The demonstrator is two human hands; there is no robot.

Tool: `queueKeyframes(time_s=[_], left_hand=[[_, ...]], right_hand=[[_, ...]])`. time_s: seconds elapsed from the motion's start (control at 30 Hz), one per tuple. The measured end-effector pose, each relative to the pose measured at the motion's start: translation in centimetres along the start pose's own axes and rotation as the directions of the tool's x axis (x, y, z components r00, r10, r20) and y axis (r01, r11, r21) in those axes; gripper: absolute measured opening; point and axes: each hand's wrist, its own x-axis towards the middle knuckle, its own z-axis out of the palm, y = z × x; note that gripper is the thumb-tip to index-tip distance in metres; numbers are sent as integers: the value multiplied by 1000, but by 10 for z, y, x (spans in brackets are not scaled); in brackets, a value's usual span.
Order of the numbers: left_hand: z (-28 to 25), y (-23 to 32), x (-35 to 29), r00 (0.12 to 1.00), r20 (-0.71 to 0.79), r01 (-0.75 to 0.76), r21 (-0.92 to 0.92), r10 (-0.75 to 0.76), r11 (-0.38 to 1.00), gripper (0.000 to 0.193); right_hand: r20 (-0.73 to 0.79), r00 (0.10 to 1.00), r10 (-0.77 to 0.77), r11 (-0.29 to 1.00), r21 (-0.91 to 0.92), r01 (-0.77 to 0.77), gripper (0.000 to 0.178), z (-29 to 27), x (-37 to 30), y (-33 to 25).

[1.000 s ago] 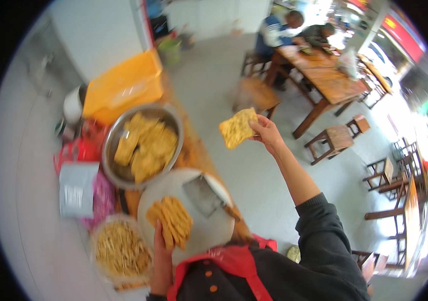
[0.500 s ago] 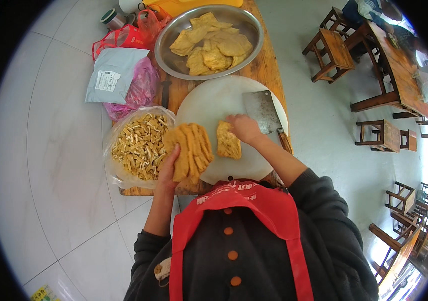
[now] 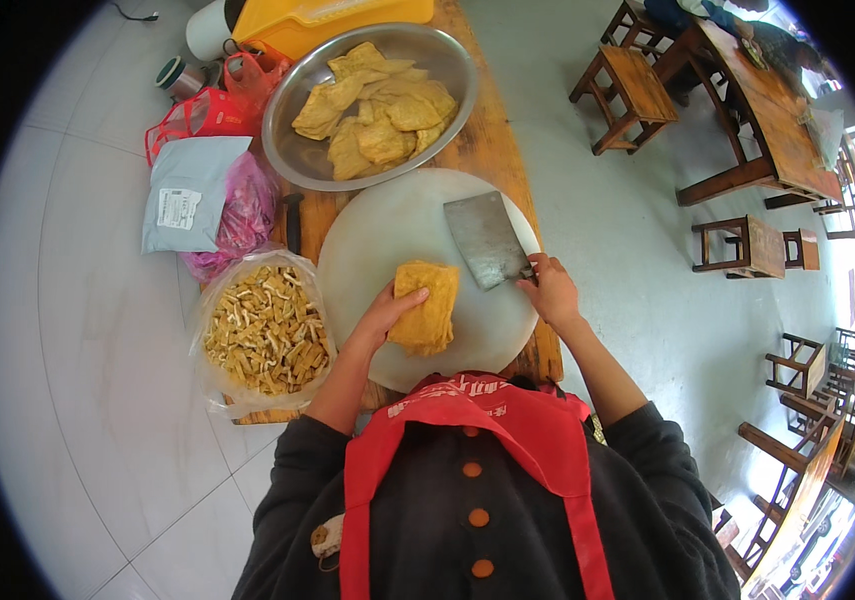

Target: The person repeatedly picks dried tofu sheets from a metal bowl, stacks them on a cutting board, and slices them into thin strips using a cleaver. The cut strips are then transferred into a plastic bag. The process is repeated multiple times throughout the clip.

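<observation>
A stack of golden fried tofu slabs sits on the near part of the round white cutting board. My left hand grips the stack from its left side, thumb on top. At the board's right edge my right hand is closed round the handle of a cleaver. The cleaver's broad blade lies flat on the board, and the hand hides most of the handle. Left of the board, a clear plastic bag holds cut tofu strips.
A steel bowl of whole fried tofu slabs stands behind the board. A black-handled knife, a grey parcel, a pink bag and a red bag lie left. Wooden stools and tables stand right.
My left hand has brought its tofu stack from above the strips rightward onto the board. My right hand has left the tofu on the board and taken hold of the cleaver's handle.
</observation>
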Motion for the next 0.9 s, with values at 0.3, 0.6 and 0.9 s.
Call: queueKeyframes(time_s=[0.3, 0.6, 0.9], left_hand=[[0, -36, 8, 945, -303, -84, 136, 123, 987, 61], [4, -40, 0, 885, -221, -317, 358, 410, 878, 44], [1, -37, -7, 950, -132, -258, 182, 284, 949, 50]], right_hand=[[141, 989, -44, 998, 49, 37, 61, 6, 24, 10], [181, 944, -275, 940, 255, 226, 36, -6, -17, -8], [261, 945, -199, 975, 152, 163, 39, 20, -64, -51]])
